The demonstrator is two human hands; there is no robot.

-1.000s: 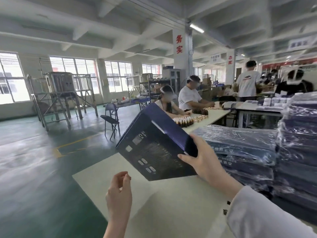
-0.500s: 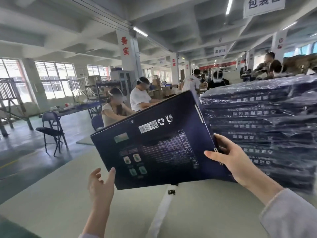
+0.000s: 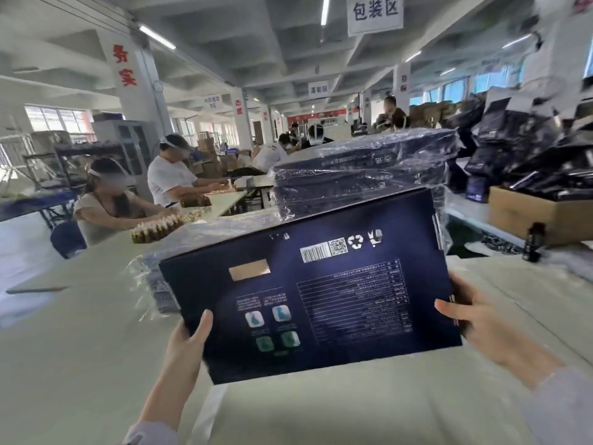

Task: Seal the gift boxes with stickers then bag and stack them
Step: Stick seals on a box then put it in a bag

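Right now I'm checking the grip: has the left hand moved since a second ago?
Yes. The left hand hung free over the table; it has reached up to grip the box at its left edge.

Factory packing hall: long pale worktables (image 3: pixel 80 316), seated workers in white tops (image 3: pixel 170 178), hanging white section signs (image 3: pixel 374 12), stacks of plastic-wrapped dark blue boxes (image 3: pixel 362 175), brown cardboard cartons (image 3: pixel 532 213).
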